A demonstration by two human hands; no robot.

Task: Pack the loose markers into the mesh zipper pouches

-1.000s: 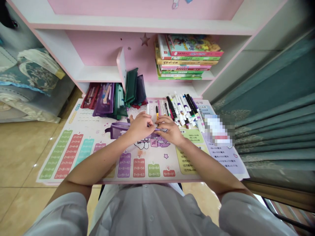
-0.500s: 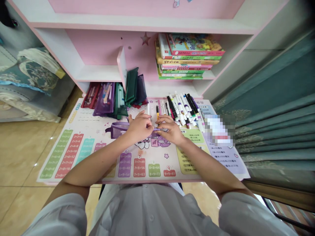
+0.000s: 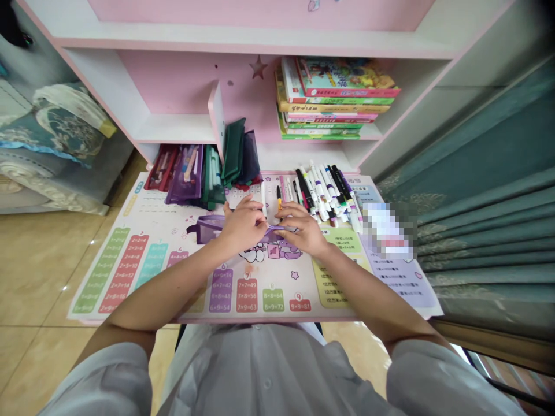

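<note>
Pouch (image 3: 207,229) pinched between left hand (image 3: 243,224) and right hand (image 3: 303,231)

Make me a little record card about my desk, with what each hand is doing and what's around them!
Left hand: holding the purple pencil case
Right hand: pinching the case's purple end
Under the hands: times table mat
Past the right hand: pile of markers
Past the left hand: other pencil cases
On the shelf: stacked books
</note>
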